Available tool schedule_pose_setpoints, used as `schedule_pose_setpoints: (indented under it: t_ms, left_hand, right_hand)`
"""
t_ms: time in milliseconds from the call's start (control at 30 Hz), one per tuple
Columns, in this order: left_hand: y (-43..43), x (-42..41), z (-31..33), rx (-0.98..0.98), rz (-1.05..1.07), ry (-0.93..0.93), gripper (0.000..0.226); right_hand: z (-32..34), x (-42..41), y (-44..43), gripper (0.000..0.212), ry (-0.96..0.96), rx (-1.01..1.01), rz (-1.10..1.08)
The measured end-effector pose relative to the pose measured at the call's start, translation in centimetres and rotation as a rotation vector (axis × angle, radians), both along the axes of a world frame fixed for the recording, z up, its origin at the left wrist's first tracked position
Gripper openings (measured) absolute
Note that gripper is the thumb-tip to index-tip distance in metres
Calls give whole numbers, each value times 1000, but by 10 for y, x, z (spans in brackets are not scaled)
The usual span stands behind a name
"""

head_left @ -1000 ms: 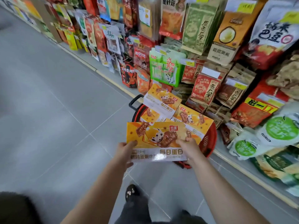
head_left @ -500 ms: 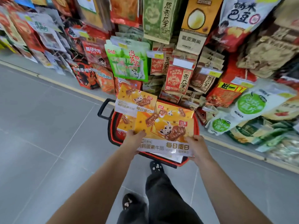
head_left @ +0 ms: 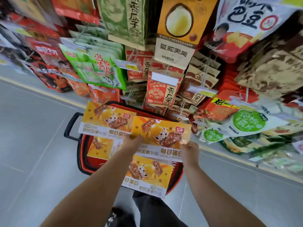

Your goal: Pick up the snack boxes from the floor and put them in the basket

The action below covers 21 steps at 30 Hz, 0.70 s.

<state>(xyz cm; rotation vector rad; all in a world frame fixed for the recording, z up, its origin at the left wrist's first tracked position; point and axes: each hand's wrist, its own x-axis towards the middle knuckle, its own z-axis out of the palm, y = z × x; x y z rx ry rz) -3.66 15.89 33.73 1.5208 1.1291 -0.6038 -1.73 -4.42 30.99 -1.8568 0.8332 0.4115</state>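
Observation:
A red basket point(head_left: 82, 158) with a black handle point(head_left: 70, 126) stands on the grey floor against the snack shelf. Over it I hold a yellow-orange snack box point(head_left: 161, 133) with both hands. My left hand point(head_left: 132, 143) grips its near left edge, and my right hand point(head_left: 189, 150) grips its near right corner. Three more boxes of the same kind lie in the basket: one at the far left point(head_left: 106, 120), one lower left point(head_left: 100, 148), one at the near side point(head_left: 147, 174) sticking out over the rim.
Hanging snack bags point(head_left: 98, 68) fill the shelf rack directly behind the basket, with green-labelled packs point(head_left: 247, 122) low on the right. A yellow strip point(head_left: 41, 92) marks the shelf base. Grey tiled floor point(head_left: 32, 161) stretches left. My legs and shoes point(head_left: 147, 210) stand just below the basket.
I have stepped closer and the held box has moved forward and down over the basket. Both hands keep hold of it.

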Motion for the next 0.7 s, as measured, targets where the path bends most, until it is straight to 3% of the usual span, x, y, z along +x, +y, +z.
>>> schedule_pose_setpoints:
  t_ms: [167, 333, 433, 533, 700]
  left_hand:
    - [6, 13, -27, -19, -29, 27, 53]
    - [6, 13, -31, -22, -38, -24, 36]
    - [7, 9, -31, -46, -53, -25, 51]
    - [15, 5, -29, -51, -56, -39, 66]
    - [28, -7, -15, 25, -208, -45, 59]
  right_hand:
    - [-18, -10, 9, 10, 77, 21, 3]
    - [-35, -22, 12, 28, 194, 24, -26]
    - [-32, -15, 12, 29, 212, 14, -40]
    - [-26, -13, 13, 47, 165, -16, -52]
    - [-10, -32, 26, 28, 18, -31, -79]
